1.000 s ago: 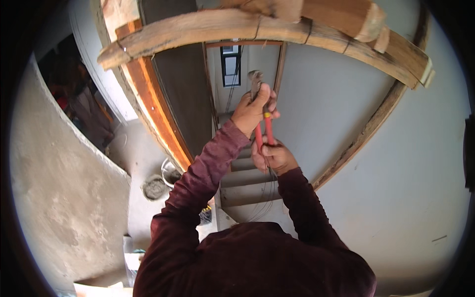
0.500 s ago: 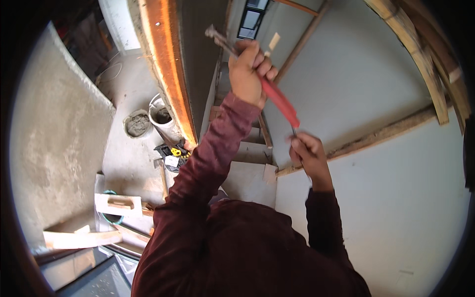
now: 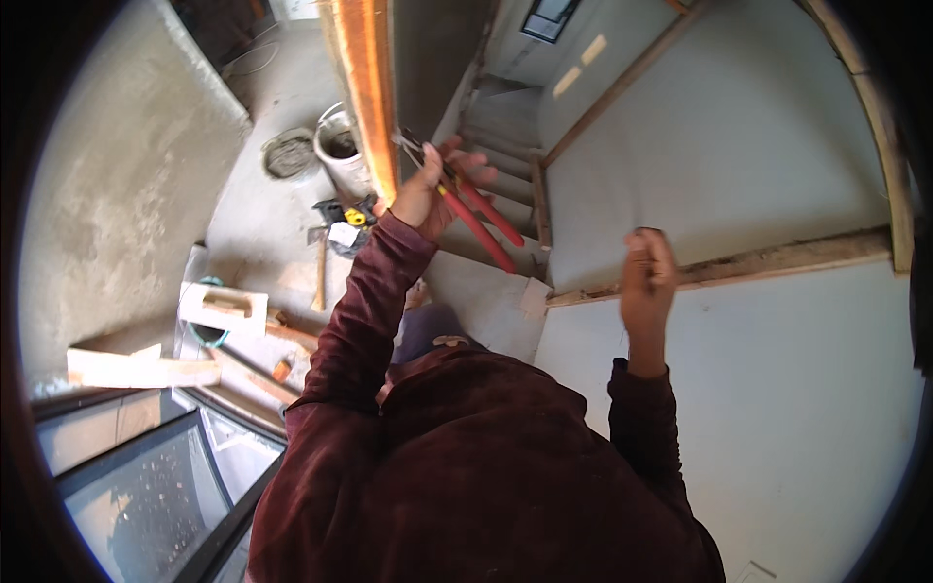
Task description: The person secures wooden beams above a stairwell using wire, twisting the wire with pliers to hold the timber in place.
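Note:
My left hand [image 3: 428,189] holds a pair of pliers across its palm near the orange-brown post. The thumb lies over the tool and the other fingers are loosely spread, slightly blurred. Two red handles [image 3: 483,225] of the pliers point down and to the right, apart from each other; the metal jaws point up and left toward the post [image 3: 362,78]. My right hand [image 3: 649,267] is raised well to the right, before the pale wall panel [image 3: 719,389]. Its fingers are curled together, and whatever may be between them is too small to make out.
A stairway [image 3: 501,151] drops away beyond my hands. Timber battens [image 3: 739,264] cross the wall panels at right. On the floor at left are two mortar buckets [image 3: 290,155], a hammer [image 3: 320,272], a wooden float [image 3: 223,307] and boards. A dark-framed window [image 3: 146,486] stands lower left.
The pliers' handles have spread apart, and my left hand has come lower and left with its fingers loosened. My right hand has moved away from the handle ends, rightward and up.

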Available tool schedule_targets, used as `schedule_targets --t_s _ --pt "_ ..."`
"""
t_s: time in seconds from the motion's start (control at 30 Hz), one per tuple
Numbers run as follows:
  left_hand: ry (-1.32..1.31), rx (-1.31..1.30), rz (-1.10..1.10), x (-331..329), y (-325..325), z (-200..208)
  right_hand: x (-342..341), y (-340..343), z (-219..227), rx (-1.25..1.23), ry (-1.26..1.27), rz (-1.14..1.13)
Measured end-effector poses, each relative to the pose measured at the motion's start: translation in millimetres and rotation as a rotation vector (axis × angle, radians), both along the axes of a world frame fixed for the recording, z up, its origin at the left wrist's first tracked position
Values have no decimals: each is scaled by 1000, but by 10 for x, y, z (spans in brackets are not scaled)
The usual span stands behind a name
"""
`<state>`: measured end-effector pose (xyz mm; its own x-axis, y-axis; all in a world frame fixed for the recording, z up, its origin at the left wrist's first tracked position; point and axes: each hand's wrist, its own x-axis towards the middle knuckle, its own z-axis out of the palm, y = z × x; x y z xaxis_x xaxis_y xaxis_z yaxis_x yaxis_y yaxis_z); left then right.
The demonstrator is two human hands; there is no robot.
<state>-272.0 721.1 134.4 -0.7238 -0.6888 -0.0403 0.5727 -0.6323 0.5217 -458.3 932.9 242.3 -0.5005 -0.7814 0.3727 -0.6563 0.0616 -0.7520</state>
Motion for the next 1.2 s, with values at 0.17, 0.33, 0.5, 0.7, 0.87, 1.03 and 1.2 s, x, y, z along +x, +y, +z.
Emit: schedule_targets --t_s 0.17,0.33,0.5,0.7,0.87,1.03,1.2 --pt "-593 -289 139 801 114 -886 -544 343 -526 148 11 -90" --pt "-1116 158 322 2352 340 -2083 -814 893 -1740 566 -98 6" --pt "-1282 548 358 3421 1403 -3125 -871 994 -2403 861 -424 58" --pt "-2009 625 524 3648 3188 -4015 -1647 383 -2832 1019 -291 214" --pt "-2153 953 334 3332 3962 -4521 -2028 -412 -3331 1112 -185 322" --pt "-2235 483 253 2985 3553 -4872 -2335 -390 -3611 1003 122 517" --pt "-1973 -52 343 1332 2391 -5390 -2149 -984 -3480 1053 308 1012"
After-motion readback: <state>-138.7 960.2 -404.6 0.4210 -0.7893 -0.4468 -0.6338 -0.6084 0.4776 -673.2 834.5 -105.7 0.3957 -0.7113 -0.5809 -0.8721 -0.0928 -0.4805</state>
